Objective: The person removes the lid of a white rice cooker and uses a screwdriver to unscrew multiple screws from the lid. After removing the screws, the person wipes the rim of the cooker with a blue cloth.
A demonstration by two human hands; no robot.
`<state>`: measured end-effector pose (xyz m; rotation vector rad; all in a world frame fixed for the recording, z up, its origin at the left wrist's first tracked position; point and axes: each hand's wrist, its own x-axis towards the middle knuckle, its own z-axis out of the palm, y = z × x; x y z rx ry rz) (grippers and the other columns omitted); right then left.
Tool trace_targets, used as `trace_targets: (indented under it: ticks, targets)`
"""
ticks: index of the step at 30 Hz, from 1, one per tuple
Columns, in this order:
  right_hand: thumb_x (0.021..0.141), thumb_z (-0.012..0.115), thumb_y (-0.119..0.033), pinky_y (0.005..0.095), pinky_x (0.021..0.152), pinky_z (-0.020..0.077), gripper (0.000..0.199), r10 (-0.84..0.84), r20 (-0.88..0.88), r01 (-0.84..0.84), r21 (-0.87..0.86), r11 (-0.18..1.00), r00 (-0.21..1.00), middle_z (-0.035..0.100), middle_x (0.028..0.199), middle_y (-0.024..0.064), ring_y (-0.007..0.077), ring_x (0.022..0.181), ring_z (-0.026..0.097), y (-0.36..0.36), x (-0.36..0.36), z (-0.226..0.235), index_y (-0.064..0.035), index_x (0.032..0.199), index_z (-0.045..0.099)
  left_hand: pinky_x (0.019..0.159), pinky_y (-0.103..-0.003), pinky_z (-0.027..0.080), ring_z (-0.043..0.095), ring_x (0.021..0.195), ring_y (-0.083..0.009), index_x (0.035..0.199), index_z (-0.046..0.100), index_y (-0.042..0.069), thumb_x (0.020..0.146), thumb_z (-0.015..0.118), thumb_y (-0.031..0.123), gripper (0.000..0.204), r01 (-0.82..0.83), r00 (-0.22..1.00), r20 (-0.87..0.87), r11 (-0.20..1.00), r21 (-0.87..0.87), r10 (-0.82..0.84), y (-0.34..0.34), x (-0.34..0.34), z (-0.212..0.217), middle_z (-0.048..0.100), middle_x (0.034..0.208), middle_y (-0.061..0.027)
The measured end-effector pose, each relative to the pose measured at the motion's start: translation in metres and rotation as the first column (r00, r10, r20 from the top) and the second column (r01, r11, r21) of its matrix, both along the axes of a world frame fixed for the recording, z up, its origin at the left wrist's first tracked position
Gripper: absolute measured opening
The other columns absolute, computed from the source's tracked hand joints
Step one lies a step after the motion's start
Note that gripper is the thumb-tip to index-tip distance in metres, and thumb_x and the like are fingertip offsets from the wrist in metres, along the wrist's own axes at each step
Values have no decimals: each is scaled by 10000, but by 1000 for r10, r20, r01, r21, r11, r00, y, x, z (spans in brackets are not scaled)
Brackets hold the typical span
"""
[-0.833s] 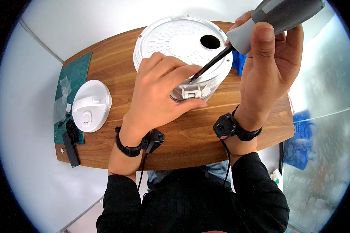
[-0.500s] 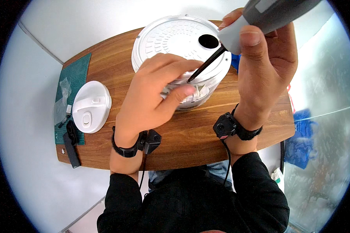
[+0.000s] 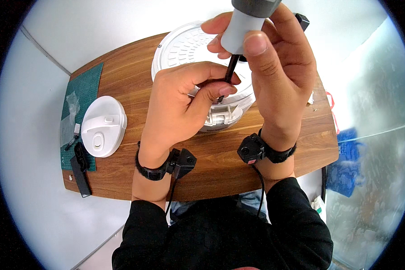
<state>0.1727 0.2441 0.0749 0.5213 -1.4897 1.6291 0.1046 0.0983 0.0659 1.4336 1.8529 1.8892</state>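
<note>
My left hand guides the tip of the grey screwdriver [image 3: 236, 42] at the near rim of a round white appliance housing [image 3: 184, 47].

The screwdriver's long axis runs from its handle, far and slightly right, down to a tip slightly left and near, just beyond the white hinge bracket [image 3: 220, 116]. My right hand [image 3: 281, 67] wraps the light grey collar with thumb and fingers, half curled; from it the tip lies left and near. My left hand [image 3: 177, 99] is closer to that tip, its thumb and forefinger closed around the lower shaft; how firmly, I cannot tell. All this is above the far part of the wooden table [image 3: 202, 166]. To the left sits a round white lid [image 3: 104, 130], beside a green cutting mat [image 3: 89, 83].
</note>
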Motion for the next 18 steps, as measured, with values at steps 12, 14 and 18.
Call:
trace_targets:
  ticks: [12, 14, 18]
  targets:
    - [951, 675, -281, 315, 753, 589, 462, -37, -2, 37, -13, 999, 999, 707, 988, 168, 227, 872, 707, -1, -1, 3, 5, 1279, 519, 680, -279, 552, 703, 738, -154, 936, 710, -15, 845, 713, -2, 92, 17, 999, -46, 1000, 21, -16, 3, -5, -3, 740, 829, -103]
    - [951, 675, -283, 315, 755, 590, 463, 36, 2, -36, -30, 999, 999, 708, 988, 168, 228, 873, 708, -2, -3, 3, 4, 1279, 520, 687, -276, 554, 712, 758, -160, 950, 710, -21, 850, 712, 2, 103, 8, 1000, -3, 1000, -6, -8, 2, -5, -4, 745, 847, -108]
    - [951, 675, -289, 315, 758, 591, 467, 137, 1, -137, -61, 989, 991, 709, 989, 170, 229, 875, 710, -3, -4, 6, 4, 1281, 521, 720, -247, 541, 660, 791, -95, 1005, 684, -23, 862, 623, -113, 180, 91, 996, 22, 996, -22, -91, 0, -2, 0, 732, 869, -70]
